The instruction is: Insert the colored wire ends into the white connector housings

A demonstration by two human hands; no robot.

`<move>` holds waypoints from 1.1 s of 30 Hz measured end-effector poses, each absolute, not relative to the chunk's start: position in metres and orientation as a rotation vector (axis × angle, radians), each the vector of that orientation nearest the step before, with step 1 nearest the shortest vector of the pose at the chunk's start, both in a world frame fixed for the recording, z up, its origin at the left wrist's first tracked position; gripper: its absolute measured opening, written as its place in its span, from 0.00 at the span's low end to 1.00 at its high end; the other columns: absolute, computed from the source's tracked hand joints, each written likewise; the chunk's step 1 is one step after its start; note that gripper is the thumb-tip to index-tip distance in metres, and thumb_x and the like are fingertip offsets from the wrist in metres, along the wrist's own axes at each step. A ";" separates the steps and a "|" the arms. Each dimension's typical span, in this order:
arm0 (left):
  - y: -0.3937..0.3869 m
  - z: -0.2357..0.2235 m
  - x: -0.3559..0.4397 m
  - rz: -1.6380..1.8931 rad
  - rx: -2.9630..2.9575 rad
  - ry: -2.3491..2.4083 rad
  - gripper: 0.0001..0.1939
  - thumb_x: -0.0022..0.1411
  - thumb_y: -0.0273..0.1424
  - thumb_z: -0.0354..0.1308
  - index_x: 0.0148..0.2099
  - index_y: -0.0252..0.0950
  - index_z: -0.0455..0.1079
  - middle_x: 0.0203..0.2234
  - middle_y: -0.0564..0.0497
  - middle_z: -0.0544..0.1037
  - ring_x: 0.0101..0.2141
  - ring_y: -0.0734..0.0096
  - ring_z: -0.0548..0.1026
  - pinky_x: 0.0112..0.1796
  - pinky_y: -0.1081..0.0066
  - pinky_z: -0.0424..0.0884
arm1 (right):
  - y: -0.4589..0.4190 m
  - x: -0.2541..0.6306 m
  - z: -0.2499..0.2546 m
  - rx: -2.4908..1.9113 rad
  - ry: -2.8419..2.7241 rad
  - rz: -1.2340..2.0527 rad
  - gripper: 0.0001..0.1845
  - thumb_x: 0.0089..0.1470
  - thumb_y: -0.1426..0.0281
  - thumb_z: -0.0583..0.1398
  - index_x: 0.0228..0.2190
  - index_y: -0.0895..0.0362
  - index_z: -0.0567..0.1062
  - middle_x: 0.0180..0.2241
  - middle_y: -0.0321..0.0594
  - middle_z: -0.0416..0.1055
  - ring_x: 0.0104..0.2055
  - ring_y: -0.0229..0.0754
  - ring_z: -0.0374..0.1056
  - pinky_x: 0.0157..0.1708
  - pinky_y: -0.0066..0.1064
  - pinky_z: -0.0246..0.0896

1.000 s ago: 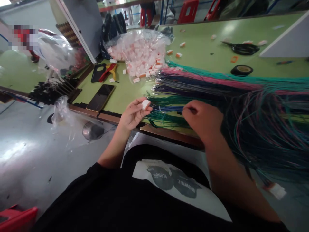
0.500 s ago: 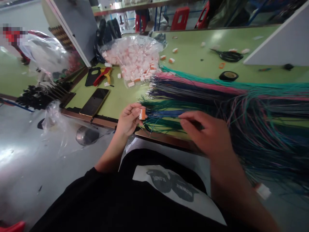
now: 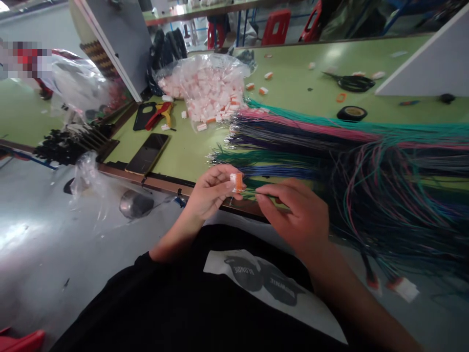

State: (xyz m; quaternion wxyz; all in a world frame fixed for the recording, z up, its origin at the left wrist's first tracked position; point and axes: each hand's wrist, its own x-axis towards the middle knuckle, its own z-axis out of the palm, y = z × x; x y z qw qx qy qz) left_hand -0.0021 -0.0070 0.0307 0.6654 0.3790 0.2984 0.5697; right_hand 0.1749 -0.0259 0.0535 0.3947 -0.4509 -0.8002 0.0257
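Between the thumb and fingers of my left hand (image 3: 212,191) is a small white and orange wire connector (image 3: 236,182), held above the table's front edge. My right hand (image 3: 298,210) pinches a thin green wire (image 3: 252,193) close to the connector's right side. The wire's tip lies near the connector's lower part; whether it is inside cannot be made out. Behind both hands, bundles of blue wires (image 3: 282,170), dark green wires (image 3: 234,156) and pink wires (image 3: 322,126) lie across the table, metal ends pointing left.
A clear bag of connectors (image 3: 210,85) stands behind the wires. Left of it are a red and yellow wire stripper (image 3: 160,116) and a phone (image 3: 147,154). Scissors (image 3: 351,82) and black tape (image 3: 351,113) lie at the back right. Finished-looking connectors (image 3: 403,288) hang low at the right.
My left hand has moved right with the connector. My right hand has come left and nearer to me, and a green wire now shows between its fingers and the connector.
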 end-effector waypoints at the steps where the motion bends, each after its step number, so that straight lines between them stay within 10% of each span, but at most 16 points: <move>1: -0.008 0.030 -0.002 1.281 0.863 0.684 0.12 0.48 0.29 0.69 0.36 0.36 0.72 0.29 0.53 0.77 0.26 0.77 0.75 0.26 0.77 0.75 | -0.027 0.175 0.054 -1.185 -2.023 0.089 0.13 0.59 0.65 0.55 0.29 0.52 0.78 0.26 0.38 0.75 0.29 0.39 0.70 0.30 0.30 0.63; 33: -0.012 0.030 0.007 1.153 0.851 0.594 0.17 0.48 0.37 0.73 0.36 0.35 0.72 0.20 0.57 0.75 0.18 0.80 0.73 0.22 0.79 0.72 | -0.030 0.171 0.056 -1.249 -2.099 0.078 0.15 0.55 0.68 0.53 0.22 0.52 0.76 0.19 0.35 0.68 0.23 0.35 0.62 0.25 0.27 0.53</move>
